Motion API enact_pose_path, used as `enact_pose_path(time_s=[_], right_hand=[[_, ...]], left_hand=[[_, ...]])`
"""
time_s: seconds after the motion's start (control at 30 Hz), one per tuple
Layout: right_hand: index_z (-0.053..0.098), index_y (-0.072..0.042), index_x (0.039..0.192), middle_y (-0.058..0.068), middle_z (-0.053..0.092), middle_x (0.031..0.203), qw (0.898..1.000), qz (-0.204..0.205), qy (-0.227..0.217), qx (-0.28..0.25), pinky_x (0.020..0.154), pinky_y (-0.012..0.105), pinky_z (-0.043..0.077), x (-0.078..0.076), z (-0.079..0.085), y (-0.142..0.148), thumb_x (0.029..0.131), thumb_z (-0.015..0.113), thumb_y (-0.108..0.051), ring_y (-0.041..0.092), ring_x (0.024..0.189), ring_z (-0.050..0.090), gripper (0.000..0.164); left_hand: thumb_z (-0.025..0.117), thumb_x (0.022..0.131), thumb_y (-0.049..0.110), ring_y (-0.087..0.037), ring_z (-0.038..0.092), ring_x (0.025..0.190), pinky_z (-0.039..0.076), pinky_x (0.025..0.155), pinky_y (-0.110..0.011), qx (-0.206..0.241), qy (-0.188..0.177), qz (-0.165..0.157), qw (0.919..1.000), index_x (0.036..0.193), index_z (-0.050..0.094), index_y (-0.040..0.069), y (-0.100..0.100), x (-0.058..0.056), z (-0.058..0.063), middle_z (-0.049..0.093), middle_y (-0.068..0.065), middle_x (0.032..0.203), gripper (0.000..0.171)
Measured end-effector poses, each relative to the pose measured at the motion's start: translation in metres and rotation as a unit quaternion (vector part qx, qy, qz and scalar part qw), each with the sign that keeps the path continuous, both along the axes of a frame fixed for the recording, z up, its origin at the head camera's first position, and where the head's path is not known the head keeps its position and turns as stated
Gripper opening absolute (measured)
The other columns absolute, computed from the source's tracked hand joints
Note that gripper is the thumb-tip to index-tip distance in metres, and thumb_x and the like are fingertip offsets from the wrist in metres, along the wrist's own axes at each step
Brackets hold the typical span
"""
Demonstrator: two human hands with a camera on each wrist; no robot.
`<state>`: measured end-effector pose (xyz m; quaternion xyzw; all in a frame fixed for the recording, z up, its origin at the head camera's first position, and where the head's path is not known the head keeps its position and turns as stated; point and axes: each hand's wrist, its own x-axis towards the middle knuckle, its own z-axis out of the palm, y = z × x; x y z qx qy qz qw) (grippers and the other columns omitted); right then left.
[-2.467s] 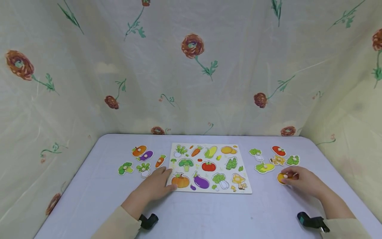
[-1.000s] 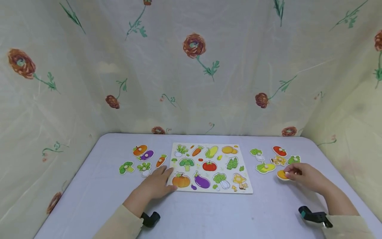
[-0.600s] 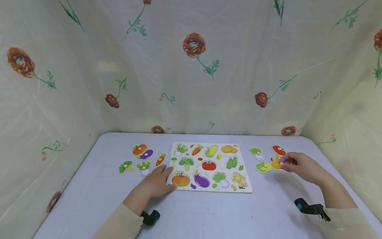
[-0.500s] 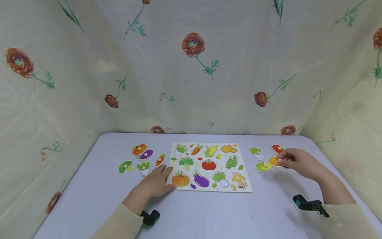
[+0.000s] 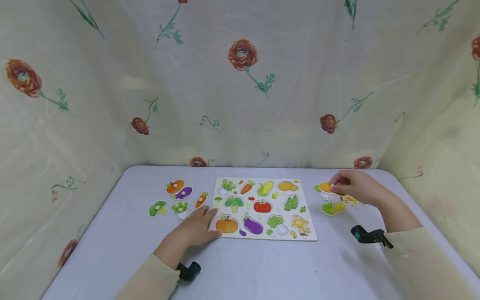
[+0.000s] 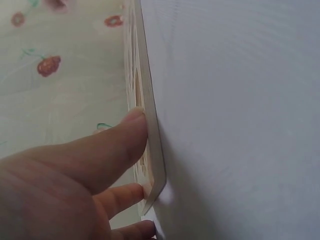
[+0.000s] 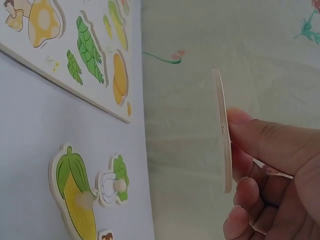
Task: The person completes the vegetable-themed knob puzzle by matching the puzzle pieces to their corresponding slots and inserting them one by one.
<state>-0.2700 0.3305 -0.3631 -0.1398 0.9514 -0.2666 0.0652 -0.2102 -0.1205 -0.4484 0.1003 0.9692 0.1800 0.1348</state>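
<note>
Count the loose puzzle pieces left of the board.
5: the pumpkin at the back, the eggplant beside it, the carrot nearest the board, the broccoli farthest left, the radish between broccoli and left hand, which might hide more.

We have a pale, round-cornered surface [image 5: 262, 266] carrying a white rectangular vegetable-picture board [image 5: 247, 211], flanked by colourful, knobbed wooden vegetable pieces [image 5: 183, 193].

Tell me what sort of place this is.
Likely a makeshift recording booth: flowered cloth hangs behind and beside a pale table, a puzzle board lies on it, and two black wrist cameras are in view.
</note>
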Motion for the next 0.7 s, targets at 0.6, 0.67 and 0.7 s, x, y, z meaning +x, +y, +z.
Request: enact_pose_path(time_s=[0.6, 0.67, 0.7], right_hand=[[0.067, -0.003, 0.107, 0.009, 0.064, 0.095, 0.998, -0.012, -0.047, -0.033, 0.078, 0.034, 0.049, -0.051, -0.018, -0.053, 0.098, 0.066, -0.020, 0.025, 0.088, 0.054, 0.019], [0.067, -0.004, 0.108, 0.009, 0.064, 0.096, 0.998, -0.020, -0.050, -0.039, 0.078, 0.032, 0.049, -0.056, -0.023, -0.057, 0.098, 0.066, -0.020, 0.026, 0.089, 0.054, 0.019], [0.068, -0.004, 0.108, 0.009, 0.064, 0.097, 0.998, -0.024, -0.051, -0.041, 0.078, 0.032, 0.049, -0.059, -0.025, -0.059, 0.098, 0.066, -0.020, 0.026, 0.090, 0.054, 0.019]], left_hand=[[0.072, 0.091, 0.041, -0.041, 0.027, 0.147, 0.030, 0.113, -0.062, 0.009, 0.000, 0.005, 0.9999, 0.152, 0.044, 0.012, 0.002, 0.002, 0.003, 0.030, -0.020, 0.160, 0.074], [0.072, 0.091, 0.041, -0.041, 0.027, 0.147, 0.030, 0.114, -0.061, 0.011, 0.002, 0.001, 0.9999, 0.152, 0.044, 0.011, 0.002, 0.003, 0.004, 0.031, -0.021, 0.159, 0.074], [0.072, 0.091, 0.041, -0.041, 0.027, 0.147, 0.029, 0.114, -0.061, 0.012, 0.003, 0.000, 0.9999, 0.152, 0.044, 0.011, 0.002, 0.003, 0.004, 0.031, -0.021, 0.159, 0.074]])
